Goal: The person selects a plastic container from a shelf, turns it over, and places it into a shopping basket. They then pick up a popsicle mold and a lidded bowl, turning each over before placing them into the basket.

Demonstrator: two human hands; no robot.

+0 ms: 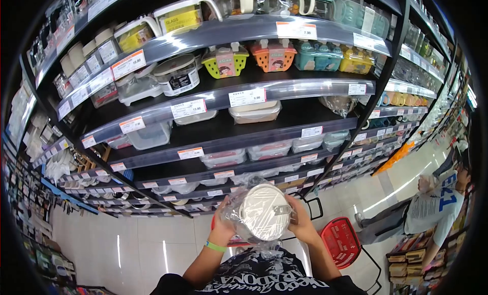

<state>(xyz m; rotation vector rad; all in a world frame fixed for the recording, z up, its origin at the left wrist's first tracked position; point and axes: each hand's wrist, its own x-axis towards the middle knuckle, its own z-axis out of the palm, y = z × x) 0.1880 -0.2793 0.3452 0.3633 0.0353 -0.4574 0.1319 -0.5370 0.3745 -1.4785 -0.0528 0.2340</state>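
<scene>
Between my two hands is a round container with a cream lid, wrapped in clear crinkled plastic. Its lid faces up toward me, and a small grey label or clip shows near its right edge. My left hand grips the wrapped container from the left side, with a yellow-green band on the wrist. On the opposite side my right hand holds it, fingers partly hidden behind the container. The container is in front of my chest, below the shelf edge.
Store shelves with price tags carry food containers, glass jugs and small baskets. A red shopping basket is on the floor to my right, near black metal handles. Another person stands at the right. Pale floor tiles extend below the shelves.
</scene>
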